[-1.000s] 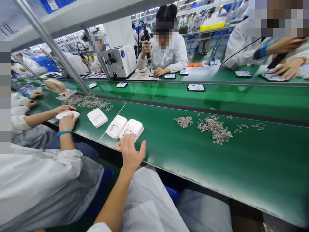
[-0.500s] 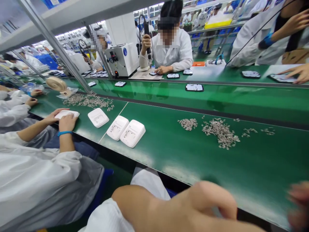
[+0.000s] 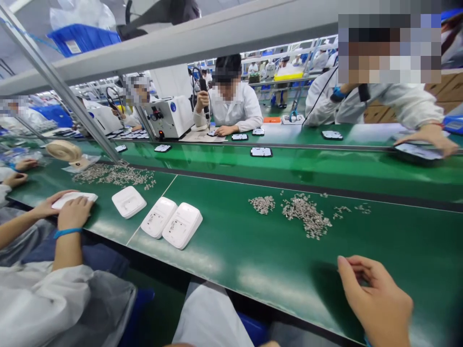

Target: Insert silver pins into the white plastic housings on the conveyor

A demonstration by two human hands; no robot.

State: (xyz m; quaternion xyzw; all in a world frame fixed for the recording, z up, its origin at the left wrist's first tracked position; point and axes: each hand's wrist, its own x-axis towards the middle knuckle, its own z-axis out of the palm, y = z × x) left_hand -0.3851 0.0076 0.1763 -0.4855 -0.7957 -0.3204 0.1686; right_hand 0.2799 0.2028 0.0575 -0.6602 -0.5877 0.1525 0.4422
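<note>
On the green table (image 3: 231,229), a larger pile of small grey pieces (image 3: 306,217) is lying in a loose, uneven heap. Nearer the wearer and right of this pile, the right hand (image 3: 379,296) is hanging over the table, well apart from the pieces; its fingers are curling loosely, with the thumb lying close to the index finger, and whether anything small is sitting inside the grip cannot be told. The left hand is not showing clearly: only slivers of skin (image 3: 179,345) are appearing at the bottom edge, so its state cannot be told. Just left of the larger pile, a smaller pile (image 3: 262,205) is sitting separately, while a few scattered pieces (image 3: 342,211) are lying to its right. Farther left of the larger pile, two white housings (image 3: 183,226) are resting side by side, and a third housing (image 3: 129,201) is lying beyond them. Well left of the pile, a co-worker's hands (image 3: 74,213) are holding another white housing (image 3: 64,199). Behind the pile and to its left, a dark-rimmed panel (image 3: 261,152) is lying on a glossy green strip (image 3: 213,159).
</note>
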